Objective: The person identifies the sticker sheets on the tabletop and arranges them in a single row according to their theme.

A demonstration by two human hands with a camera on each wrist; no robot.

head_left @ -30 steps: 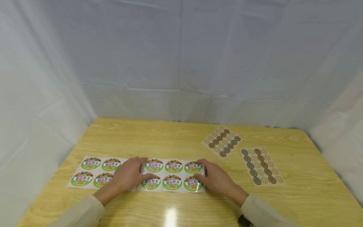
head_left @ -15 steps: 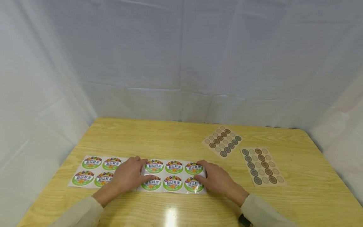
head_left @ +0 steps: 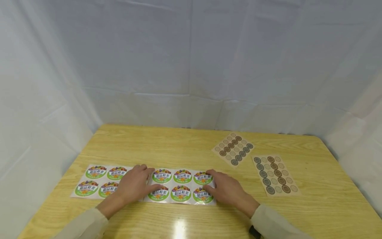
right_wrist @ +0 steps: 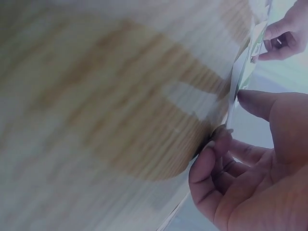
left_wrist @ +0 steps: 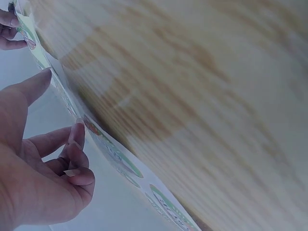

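A white sheet of round fruit stickers [head_left: 181,193], green with purple and orange fruit, lies across the middle of the table in the head view. My left hand [head_left: 135,182] holds its left edge, thumb on the near row and index finger at the far corner. At the other end my right hand [head_left: 228,189] grips the right edge, thumb on top. The right wrist view shows the fingers [right_wrist: 207,168] curled at the sheet's edge. A matching sticker sheet [head_left: 101,181] lies flat to the left, partly covered by my left hand and forearm.
Two tan sheets with small round stickers lie on the right: one tilted sheet [head_left: 233,149] farther back, the other sheet [head_left: 276,175] nearer. The wooden table [head_left: 143,139] ends at white cloth [head_left: 191,66] behind. A black band [head_left: 254,231] shows by the right sleeve.
The held sticker sheet's right end has shifted very slightly toward me together with the right hand. The left hand keeps its place, and the other sheets lie as before.
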